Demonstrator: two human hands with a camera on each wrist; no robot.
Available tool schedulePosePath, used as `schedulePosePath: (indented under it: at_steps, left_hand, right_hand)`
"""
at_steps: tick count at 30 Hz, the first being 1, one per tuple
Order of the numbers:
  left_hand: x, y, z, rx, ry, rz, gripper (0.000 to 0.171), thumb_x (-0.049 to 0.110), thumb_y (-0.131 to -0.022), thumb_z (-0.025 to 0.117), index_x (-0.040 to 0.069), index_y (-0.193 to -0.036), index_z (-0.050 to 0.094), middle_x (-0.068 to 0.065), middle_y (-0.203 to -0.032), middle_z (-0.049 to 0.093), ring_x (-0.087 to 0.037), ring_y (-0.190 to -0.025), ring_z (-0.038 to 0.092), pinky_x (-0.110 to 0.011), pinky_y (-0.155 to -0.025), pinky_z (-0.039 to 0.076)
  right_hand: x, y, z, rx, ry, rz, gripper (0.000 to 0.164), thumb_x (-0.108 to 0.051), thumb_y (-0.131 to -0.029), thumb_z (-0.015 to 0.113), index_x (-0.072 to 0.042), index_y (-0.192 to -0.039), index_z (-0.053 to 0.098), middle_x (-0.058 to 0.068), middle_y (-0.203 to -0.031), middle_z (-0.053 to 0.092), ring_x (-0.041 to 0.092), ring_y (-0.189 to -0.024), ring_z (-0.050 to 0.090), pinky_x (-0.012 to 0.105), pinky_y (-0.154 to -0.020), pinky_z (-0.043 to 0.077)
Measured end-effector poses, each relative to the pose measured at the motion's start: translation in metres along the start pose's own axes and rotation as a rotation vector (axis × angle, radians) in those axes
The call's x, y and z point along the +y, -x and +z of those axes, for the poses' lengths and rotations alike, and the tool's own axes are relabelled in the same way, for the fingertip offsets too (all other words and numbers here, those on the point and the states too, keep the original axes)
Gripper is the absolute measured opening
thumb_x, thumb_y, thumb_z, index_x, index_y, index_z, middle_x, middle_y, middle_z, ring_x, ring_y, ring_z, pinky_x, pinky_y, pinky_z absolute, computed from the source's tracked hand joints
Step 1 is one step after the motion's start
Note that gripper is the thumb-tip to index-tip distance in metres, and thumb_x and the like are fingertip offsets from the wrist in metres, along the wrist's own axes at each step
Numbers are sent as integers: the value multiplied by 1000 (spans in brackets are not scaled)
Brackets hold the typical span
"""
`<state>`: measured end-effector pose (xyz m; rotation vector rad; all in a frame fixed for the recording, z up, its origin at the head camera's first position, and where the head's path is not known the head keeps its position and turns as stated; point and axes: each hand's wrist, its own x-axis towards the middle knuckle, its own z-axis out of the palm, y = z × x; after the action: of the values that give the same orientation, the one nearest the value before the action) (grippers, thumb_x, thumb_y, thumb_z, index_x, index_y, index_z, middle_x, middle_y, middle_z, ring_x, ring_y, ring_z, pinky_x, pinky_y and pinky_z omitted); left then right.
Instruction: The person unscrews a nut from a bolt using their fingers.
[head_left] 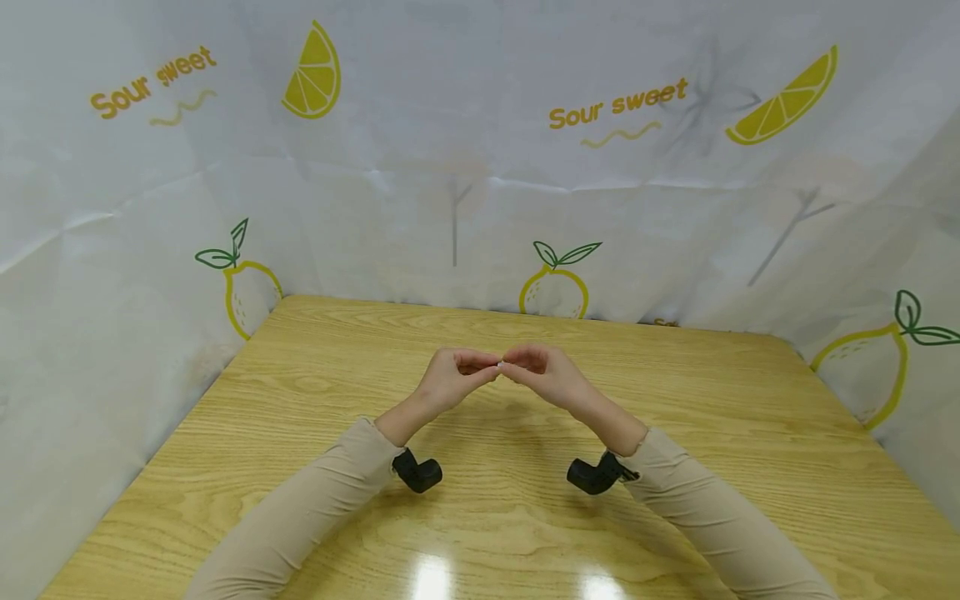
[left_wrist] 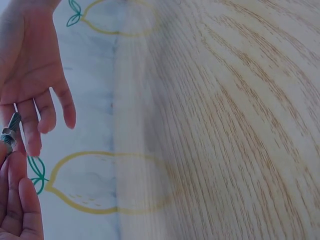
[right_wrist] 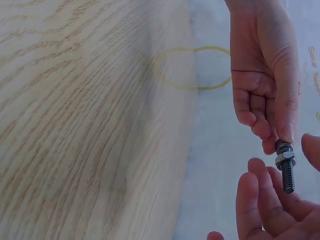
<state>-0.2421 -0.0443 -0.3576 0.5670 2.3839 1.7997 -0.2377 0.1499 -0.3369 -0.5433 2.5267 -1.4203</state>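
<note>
Lemon-printed backdrop [head_left: 420, 108] is hung behind the table [head_left: 300, 408]. Above it, a bolt [right_wrist: 287, 169] (nut [right_wrist: 286, 158] on its shank) is pinched at one end by the left hand [head_left: 446, 385], presumably to expose the thread [right_wrist: 289, 182]; nothing is gripped by the loosely parted right hand [head_left: 553, 380].

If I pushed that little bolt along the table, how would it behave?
The bolt has a grey metallic shine, so it is probably stiff and fairly heavy for its size. It may roll unevenly, since its shaft looks round but the nut on it is angular. The ridged thread probably makes it less slippery.
</note>
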Motion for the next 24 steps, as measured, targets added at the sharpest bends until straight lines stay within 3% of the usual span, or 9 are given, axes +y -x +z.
schedulePosePath:
  at_steps: [4, 11, 17, 24]
  left_hand:
    - [0, 0, 0, 9, -19, -2, 26, 19, -89, 65, 6, -111, 69, -13, -109, 69, -22, -95, 67, -30, -81, 55]
    - [0, 0, 0, 3, 10, -13, 25, 16, -89, 65, 4, -110, 69, -15, -108, 69, -30, -97, 66, -35, -83, 55]
    - [1, 1, 0, -1, -18, 6, 27, 19, -89, 64, 4, -111, 69, -15, -110, 69, -24, -96, 67, -30, -82, 55]
    - [-1, 0, 0, -3, -11, 7, 27, 17, -89, 65, 4, -112, 68, -16, -110, 68, -28, -96, 67, -31, -81, 56]
  right_hand:
    - [0, 0, 0, -26, 3, 4, 36, -29, -97, 51, -1, -117, 60, 19, -108, 67, 37, -102, 60, 49, -93, 48]
    - [0, 0, 0, -12, 7, -5, 35, -25, -93, 59, -4, -121, 55, 19, -120, 59, 30, -105, 60, 43, -89, 51]
    - [-1, 0, 0, -29, 6, 35, 36, -31, -97, 50, -3, -117, 60, 19, -110, 66, 38, -105, 59, 50, -94, 47]
    - [0, 1, 0, -2, 12, -1, 34, -24, -92, 60, -3, -119, 57, 19, -119, 60, 31, -106, 60, 40, -89, 52]
